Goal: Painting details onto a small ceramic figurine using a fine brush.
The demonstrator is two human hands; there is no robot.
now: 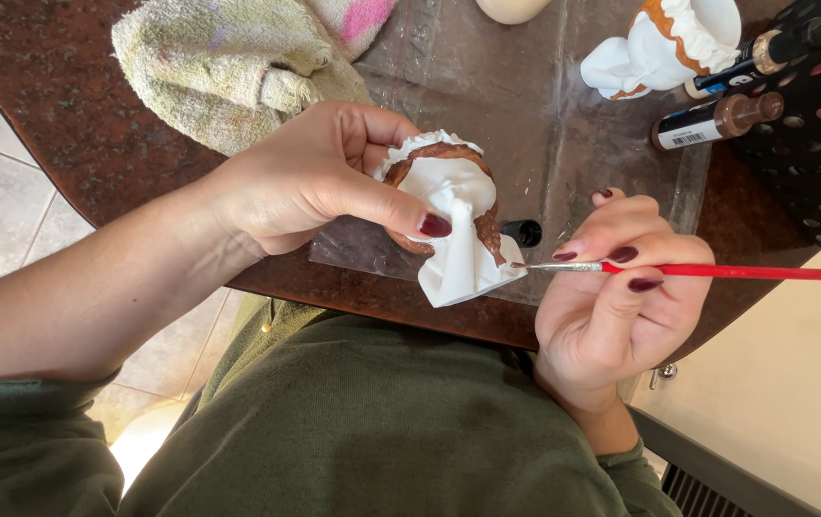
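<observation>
The left hand (310, 177) curls around a white ceramic figurine (454, 225) with brown painted trim, thumb pressed across its front and the other fingers wrapped behind, holding it above the near edge of the brown stone table (66, 105). The right hand (621, 297) pinches a red-handled paintbrush (717, 271) between thumb and bunched fingertips, its tip touching the figurine's brown edge. A clear plastic sheet (564, 144) lies beneath, with a second figurine (664, 43), paint bottles (717, 120) and a towel (229, 67) beyond.
</observation>
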